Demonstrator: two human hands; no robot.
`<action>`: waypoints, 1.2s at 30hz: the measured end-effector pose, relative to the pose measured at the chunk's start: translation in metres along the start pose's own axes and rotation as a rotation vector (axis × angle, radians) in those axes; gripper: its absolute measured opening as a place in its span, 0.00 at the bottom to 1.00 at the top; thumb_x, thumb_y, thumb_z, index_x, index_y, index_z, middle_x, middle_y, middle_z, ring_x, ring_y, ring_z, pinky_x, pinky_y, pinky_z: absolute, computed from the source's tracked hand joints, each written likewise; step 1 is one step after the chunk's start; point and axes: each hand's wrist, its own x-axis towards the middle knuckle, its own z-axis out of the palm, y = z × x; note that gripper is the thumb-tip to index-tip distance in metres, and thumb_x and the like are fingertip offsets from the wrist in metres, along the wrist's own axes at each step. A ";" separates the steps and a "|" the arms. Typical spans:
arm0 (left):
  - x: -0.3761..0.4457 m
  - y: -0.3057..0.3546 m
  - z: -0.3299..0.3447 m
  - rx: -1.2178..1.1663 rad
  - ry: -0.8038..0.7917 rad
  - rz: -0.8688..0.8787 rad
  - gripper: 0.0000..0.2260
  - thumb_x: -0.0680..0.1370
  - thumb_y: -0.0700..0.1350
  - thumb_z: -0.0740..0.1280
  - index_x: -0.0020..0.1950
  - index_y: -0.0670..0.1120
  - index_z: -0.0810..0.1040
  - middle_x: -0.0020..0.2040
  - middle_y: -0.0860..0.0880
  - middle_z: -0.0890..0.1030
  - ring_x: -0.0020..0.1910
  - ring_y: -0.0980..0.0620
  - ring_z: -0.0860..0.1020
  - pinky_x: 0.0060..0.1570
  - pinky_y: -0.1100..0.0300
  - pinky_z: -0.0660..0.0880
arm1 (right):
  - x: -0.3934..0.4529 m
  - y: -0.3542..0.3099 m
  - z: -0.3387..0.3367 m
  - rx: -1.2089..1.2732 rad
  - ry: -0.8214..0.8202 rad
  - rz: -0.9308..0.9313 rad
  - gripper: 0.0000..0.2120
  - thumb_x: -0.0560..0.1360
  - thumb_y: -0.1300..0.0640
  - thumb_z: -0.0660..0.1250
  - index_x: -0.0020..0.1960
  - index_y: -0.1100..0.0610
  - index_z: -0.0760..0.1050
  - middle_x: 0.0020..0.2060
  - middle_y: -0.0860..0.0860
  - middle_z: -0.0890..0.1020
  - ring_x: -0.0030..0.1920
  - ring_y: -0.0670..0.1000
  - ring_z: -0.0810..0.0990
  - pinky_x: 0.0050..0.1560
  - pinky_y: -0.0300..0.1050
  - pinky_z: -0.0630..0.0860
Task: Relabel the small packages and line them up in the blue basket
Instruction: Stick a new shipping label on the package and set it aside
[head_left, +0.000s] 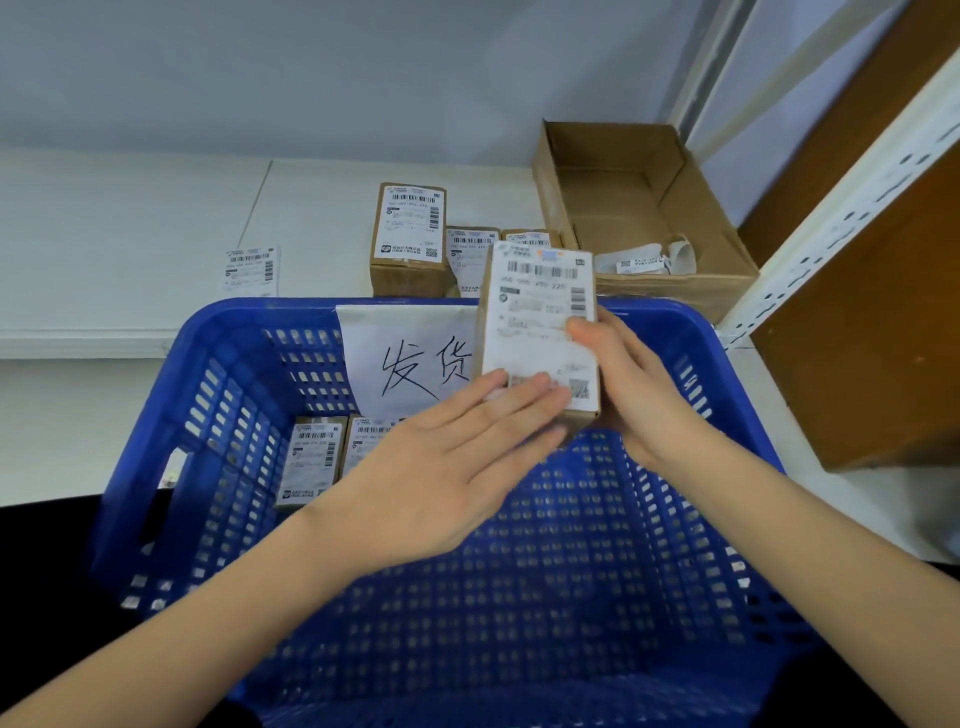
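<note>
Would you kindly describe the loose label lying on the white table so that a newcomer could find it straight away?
Start at the blue basket and look past its far left corner onto the white table. There lies the loose label, a flat white slip with barcodes. Unlike the labels on the brown packages to its right, it is stuck to no box.

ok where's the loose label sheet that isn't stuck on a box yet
In the head view the loose label sheet lies flat on the white table, left of the standing packages and beyond the blue basket's far-left corner.
</note>
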 end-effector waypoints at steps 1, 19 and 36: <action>-0.001 0.001 -0.002 -0.012 0.004 0.032 0.16 0.81 0.41 0.59 0.67 0.38 0.74 0.70 0.40 0.71 0.72 0.43 0.67 0.72 0.48 0.61 | 0.001 -0.003 -0.003 0.004 -0.004 0.007 0.16 0.78 0.49 0.62 0.66 0.45 0.72 0.57 0.46 0.82 0.58 0.49 0.80 0.61 0.57 0.75; 0.009 -0.009 -0.019 -1.229 0.099 -1.059 0.37 0.70 0.56 0.66 0.76 0.62 0.53 0.67 0.55 0.72 0.61 0.55 0.77 0.60 0.57 0.76 | -0.011 0.002 0.020 -0.050 -0.141 -0.006 0.28 0.68 0.44 0.66 0.66 0.49 0.67 0.55 0.46 0.82 0.53 0.46 0.82 0.58 0.52 0.77; 0.024 -0.027 -0.017 -0.629 -0.066 -1.353 0.38 0.66 0.60 0.76 0.67 0.47 0.62 0.62 0.54 0.73 0.59 0.51 0.75 0.56 0.49 0.75 | -0.005 0.029 0.054 -0.258 -0.271 -0.126 0.36 0.72 0.53 0.72 0.67 0.30 0.54 0.63 0.32 0.71 0.66 0.41 0.71 0.67 0.47 0.71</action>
